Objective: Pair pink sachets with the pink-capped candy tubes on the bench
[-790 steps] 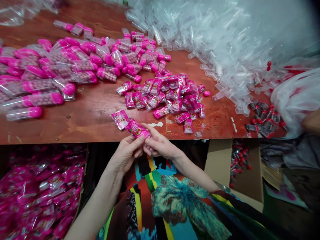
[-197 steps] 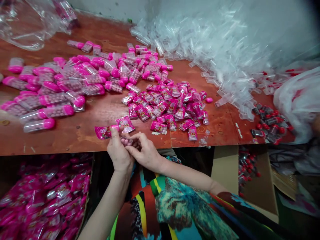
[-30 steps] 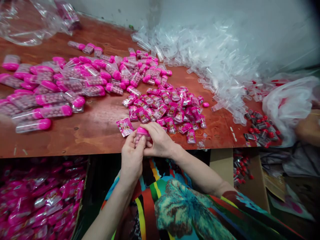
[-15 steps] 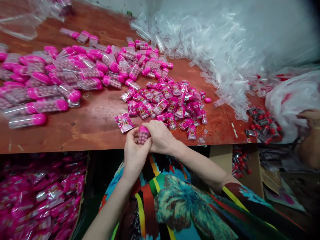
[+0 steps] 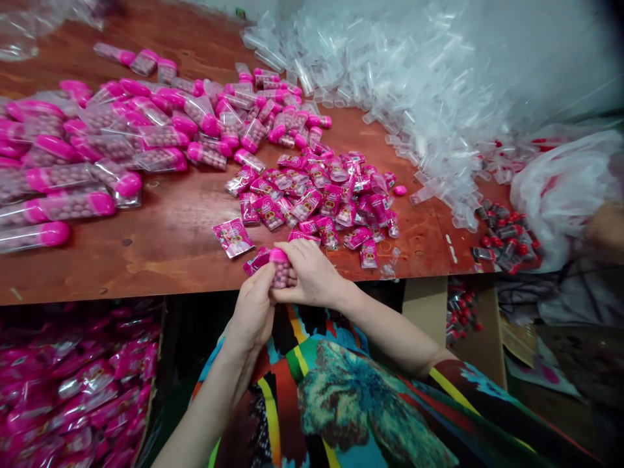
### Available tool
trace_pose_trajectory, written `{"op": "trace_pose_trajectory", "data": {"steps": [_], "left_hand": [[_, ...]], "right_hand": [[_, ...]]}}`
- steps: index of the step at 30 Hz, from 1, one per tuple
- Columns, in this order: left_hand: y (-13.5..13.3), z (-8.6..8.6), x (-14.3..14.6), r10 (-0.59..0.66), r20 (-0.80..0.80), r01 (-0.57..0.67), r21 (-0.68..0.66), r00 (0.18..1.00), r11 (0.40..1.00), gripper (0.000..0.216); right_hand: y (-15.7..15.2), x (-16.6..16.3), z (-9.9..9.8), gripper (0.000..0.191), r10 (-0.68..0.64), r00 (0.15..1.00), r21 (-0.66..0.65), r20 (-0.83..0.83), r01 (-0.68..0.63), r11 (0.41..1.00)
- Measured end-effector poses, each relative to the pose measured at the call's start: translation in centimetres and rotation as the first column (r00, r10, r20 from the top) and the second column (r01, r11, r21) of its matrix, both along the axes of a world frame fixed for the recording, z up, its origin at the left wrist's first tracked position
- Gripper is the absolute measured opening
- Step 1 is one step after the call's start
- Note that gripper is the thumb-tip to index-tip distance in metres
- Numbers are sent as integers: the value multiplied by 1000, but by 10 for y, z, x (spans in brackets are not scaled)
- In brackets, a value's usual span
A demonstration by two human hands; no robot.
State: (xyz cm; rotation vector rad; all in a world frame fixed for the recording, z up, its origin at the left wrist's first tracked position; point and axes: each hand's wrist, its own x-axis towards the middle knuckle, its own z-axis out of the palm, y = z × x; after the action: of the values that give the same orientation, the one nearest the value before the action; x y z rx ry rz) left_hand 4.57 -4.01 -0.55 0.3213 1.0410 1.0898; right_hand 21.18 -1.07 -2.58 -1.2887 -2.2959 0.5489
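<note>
Both hands meet at the table's front edge around a small clear tube with a pink cap, filled with pink balls. My left hand grips it from below, fingers curled. My right hand pinches its upper part from the right. A pink sachet pokes out just left of the tube, and another sachet lies flat on the red-brown table beside it. A heap of pink sachets lies just beyond my hands.
Several filled pink-capped tubes cover the table's left. A big pile of empty clear tubes fills the back right. Red-capped dark tubes and a white bag sit right. Below left, a box of pink packs. Another person's hand shows far right.
Over the last second my hands stayed closed round the capped tube at the table edge, shifting it slightly. The view tilted a little; the person's hand at far right moved.
</note>
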Motion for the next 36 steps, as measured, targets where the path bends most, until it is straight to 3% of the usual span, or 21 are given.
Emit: {"op": "trace_pose_trajectory", "data": {"steps": [3, 7, 13, 18, 23, 27, 29, 32, 36], "left_hand": [[-6, -2, 2, 21, -24, -21, -19, 1000, 1000, 44], [-12, -8, 3, 0, -36, -1, -24, 999, 1000, 34], [-15, -18, 1, -42, -93, 36, -62, 995, 997, 28], [-16, -14, -10, -133, -12, 132, -65, 991, 989, 42], [-17, -9, -35, -173, 139, 182, -55, 975, 982, 35], [-17, -8, -51, -139, 77, 143, -40, 987, 989, 41], [-17, -7, -51, -52, -8, 52, -9, 999, 999, 43], [-16, -6, -43, 67, -137, -61, 51, 988, 997, 45], [-12, -7, -38, 125, -300, -78, 165, 946, 983, 45]], "right_hand": [[-2, -2, 0, 50, 24, 994, 38, 103, -28, 999], [-3, -1, -3, 45, 50, 986, 53, 159, -59, 997], [-9, 4, -28, 55, 62, 992, 12, 106, -64, 998], [-22, 8, -46, 86, 48, 998, -10, -36, -48, 999], [-24, 12, -41, 92, 145, 971, -90, -191, -165, 982], [-17, 14, -25, 87, 184, 945, -196, -270, -242, 950], [-16, 10, -17, 85, 150, 918, -282, -368, -264, 922], [-20, -4, -12, 70, -34, 824, -433, -566, -262, 863], [-20, -23, -12, 49, -308, 663, -562, -682, -205, 802]]}}
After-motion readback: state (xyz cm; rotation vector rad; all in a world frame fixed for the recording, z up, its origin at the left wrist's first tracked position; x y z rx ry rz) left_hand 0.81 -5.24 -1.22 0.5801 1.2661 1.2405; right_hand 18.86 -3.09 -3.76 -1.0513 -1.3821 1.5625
